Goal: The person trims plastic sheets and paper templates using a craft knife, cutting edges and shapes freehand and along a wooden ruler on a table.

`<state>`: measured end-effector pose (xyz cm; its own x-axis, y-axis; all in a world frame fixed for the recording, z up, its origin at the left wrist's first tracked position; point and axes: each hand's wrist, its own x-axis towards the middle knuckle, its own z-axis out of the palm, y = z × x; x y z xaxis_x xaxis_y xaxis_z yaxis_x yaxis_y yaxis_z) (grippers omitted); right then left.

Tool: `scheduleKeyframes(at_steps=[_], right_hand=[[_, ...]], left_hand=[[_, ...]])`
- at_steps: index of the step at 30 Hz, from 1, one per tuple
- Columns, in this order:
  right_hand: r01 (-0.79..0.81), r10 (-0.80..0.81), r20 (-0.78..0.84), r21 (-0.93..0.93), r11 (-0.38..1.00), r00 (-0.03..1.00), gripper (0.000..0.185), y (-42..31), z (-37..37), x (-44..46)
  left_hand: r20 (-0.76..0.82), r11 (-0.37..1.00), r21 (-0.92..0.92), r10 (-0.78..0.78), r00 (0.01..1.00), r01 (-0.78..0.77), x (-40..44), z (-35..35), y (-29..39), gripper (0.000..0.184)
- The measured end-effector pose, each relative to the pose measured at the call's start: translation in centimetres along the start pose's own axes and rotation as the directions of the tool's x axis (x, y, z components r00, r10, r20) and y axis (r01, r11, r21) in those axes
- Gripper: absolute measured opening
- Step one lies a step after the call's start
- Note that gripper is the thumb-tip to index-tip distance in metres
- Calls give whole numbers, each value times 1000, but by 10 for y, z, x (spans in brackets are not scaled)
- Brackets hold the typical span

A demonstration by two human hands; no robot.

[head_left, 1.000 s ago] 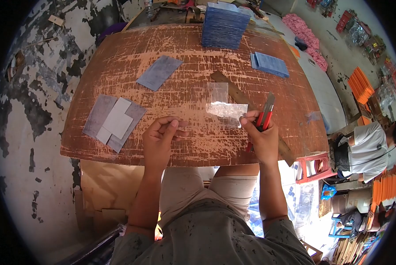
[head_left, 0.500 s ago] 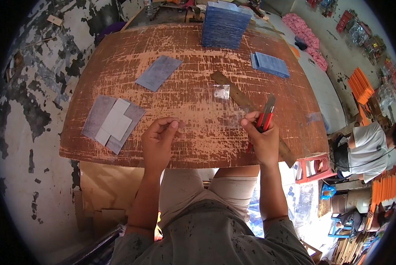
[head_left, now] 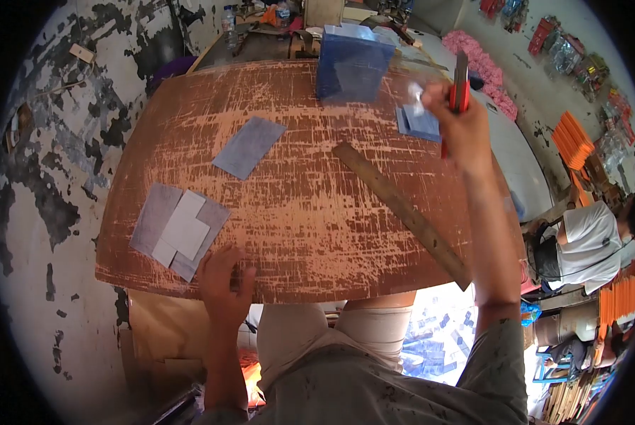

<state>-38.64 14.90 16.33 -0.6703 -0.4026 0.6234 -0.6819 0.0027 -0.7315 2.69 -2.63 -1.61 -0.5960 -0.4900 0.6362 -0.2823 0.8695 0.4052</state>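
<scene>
My right hand point(head_left: 466, 131) is raised over the far right of the table, closed around a red box cutter point(head_left: 460, 93) whose blade end points up. A blurred clear plastic piece point(head_left: 416, 98) shows at its fingertips. Just below lies a small pile of blue-grey sheets point(head_left: 418, 122), partly hidden by the hand. At the near left edge, my left hand point(head_left: 225, 287) is open and holds nothing, its fingers apart. Beside it, a white stepped card piece point(head_left: 183, 227) rests on grey sheets point(head_left: 149, 216). A single grey-blue sheet point(head_left: 248, 147) lies farther back.
A worn brown ruler-like strip point(head_left: 402, 212) lies diagonally on the scratched table point(head_left: 289, 234). A tall blue stack point(head_left: 353, 67) stands at the back. A bottle point(head_left: 229, 27) is beyond it. Another person point(head_left: 590, 234) sits at the right, near orange stacks point(head_left: 574, 140).
My right hand has moved up and right with the box cutter, and the clear plastic has left the table's middle. My left hand has dropped back toward the near edge, its fingers opening.
</scene>
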Motion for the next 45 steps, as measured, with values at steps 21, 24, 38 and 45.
scheduleKeyframes(at_steps=[21, 24, 38, 45], right_hand=[[-372, 371, -99, 15, 928, 923, 21, 151, 87, 254], [-297, 279, -138, -139, 945, 950, 24, 162, 91, 261], [-237, 196, -158, -305, 922, 968, 28, 169, 88, 260], [-250, 208, -156, -335, 908, 966, 32, 166, 87, 254]], left_hand=[[42, 991, 6, -135, 990, 134, 1, 11, 0, 34], [45, 991, 8, -137, 990, 137, 1, 11, 0, 32], [23, 989, 20, -148, 989, 147, 1, 13, 1, 29], [26, 988, 15, -153, 988, 153, 1, 12, 1, 28]])
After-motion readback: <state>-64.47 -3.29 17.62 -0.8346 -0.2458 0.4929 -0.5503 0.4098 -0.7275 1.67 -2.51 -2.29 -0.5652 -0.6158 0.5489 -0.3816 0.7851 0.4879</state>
